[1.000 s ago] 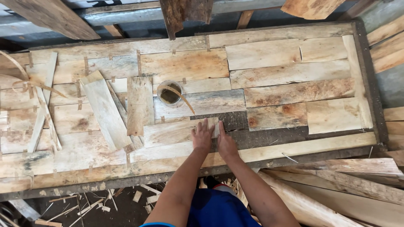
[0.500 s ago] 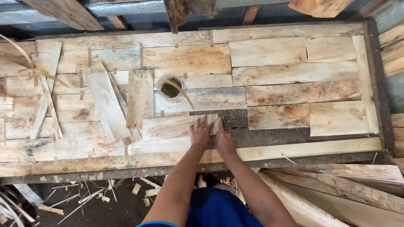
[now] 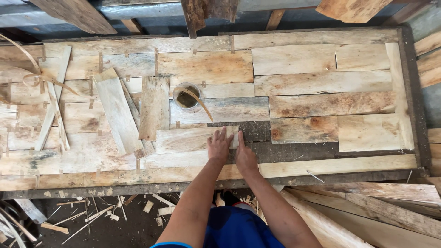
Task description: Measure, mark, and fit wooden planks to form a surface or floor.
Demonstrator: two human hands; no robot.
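Hands [image 3: 232, 151] unmoved, pale veneer strip [image 3: 183, 140] flat

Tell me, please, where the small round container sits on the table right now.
In the head view, the round container sits left of centre on the veneer-covered table, just above the left hand, beside a loose upright veneer strip.

A long workbench [image 3: 415, 98] with a dark raised rim is stretching across the room, and thin pale veneer sheets [image 3: 317, 82] are covering nearly all of it, fitted edge to edge in rows like patchwork. A dark bare gap [image 3: 321, 149] is showing near the front, right of centre. At the left, loose veneer strips [image 3: 117, 115] are lying slantwise over the fitted sheets — a narrower sliver pile [image 3: 50, 108] is crossing beside them. A small round tin [image 3: 186, 95] is sitting on the sheets near the middle, with a thin stick [image 3: 202, 104] leaning out of it — and a long strip [image 3: 330, 166] is running along the front edge
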